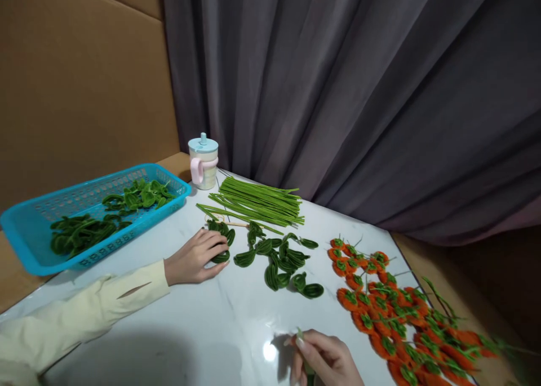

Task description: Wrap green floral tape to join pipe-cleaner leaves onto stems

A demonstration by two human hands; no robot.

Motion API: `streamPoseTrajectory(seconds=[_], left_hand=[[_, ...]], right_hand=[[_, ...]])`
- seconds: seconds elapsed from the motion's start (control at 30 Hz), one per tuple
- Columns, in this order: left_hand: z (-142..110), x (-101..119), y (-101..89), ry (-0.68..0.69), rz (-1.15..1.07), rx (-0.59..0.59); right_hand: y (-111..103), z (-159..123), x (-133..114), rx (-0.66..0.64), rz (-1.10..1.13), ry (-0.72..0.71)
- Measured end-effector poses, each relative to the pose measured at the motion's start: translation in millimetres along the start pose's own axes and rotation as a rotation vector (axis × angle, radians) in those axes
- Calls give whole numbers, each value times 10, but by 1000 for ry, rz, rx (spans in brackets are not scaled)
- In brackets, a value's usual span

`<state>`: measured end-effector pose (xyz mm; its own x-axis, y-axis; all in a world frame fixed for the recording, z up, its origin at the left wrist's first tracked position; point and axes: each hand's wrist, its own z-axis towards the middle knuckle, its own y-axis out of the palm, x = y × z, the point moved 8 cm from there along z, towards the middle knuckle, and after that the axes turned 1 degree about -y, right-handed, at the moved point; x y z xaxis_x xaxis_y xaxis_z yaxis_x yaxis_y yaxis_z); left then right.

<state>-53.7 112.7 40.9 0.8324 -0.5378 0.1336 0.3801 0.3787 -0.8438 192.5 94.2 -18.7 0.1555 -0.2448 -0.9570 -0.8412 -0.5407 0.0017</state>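
Observation:
My left hand (198,257) rests on the table at a small cluster of dark green pipe-cleaner leaves (220,257). Its fingers lie over them, with the thumb apart. More such leaves (287,259) are spread just right of it. Near the front edge of the view, my right hand (326,359) is closed in a pinch. A bit of green fuzzy stem (300,333) pokes out above its fingertips, and more green shows below them; most of that piece is hidden by the hand.
Behind the leaves lies a bundle of light green pipe cleaners (260,200). A blue basket (122,245) holding green leaves stands left. A lidded cup (203,163) is at the back. Many orange pieces with green tops (380,304) cover the right side, before a grey curtain (338,93).

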Motion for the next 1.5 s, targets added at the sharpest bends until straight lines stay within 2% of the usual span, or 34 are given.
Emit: streamPoseTrajectory(seconds=[0.13, 0.27, 0.37, 0.47, 0.6, 0.77, 0.87, 1.07, 1.3, 1.37, 1.5], left_hand=[[4, -28, 86, 8, 65, -62], [-20, 45, 87, 41, -5, -87], [-7, 271, 25, 82, -183, -21], [87, 573, 53, 104, -427, -7], [333, 958, 298, 131, -606, -121], [568, 1201, 582, 176, -672, -214], [588, 1252, 623, 245, -663, -223], [547, 1318, 563, 441, -503, -141], [480, 1391, 442, 638, -230, 63], [460, 1395, 422, 653, -194, 86], [468, 1360, 450, 586, -213, 43]], right_hand=[[1, -1, 54, -22, 60, -9], [21, 1, 52, -38, 114, -40], [46, 1, -27, -41, 124, -69], [60, -1, -138, -31, 188, -104], [46, -1, -200, -30, 329, -137], [-25, 9, -162, -18, 431, -185], [-55, 14, -142, -6, 440, -197], [-48, 23, -116, -11, 414, -145], [-32, 36, -83, -16, 340, -104], [-35, 39, -91, -7, 314, -99], [-33, 38, -98, -9, 316, -91]])
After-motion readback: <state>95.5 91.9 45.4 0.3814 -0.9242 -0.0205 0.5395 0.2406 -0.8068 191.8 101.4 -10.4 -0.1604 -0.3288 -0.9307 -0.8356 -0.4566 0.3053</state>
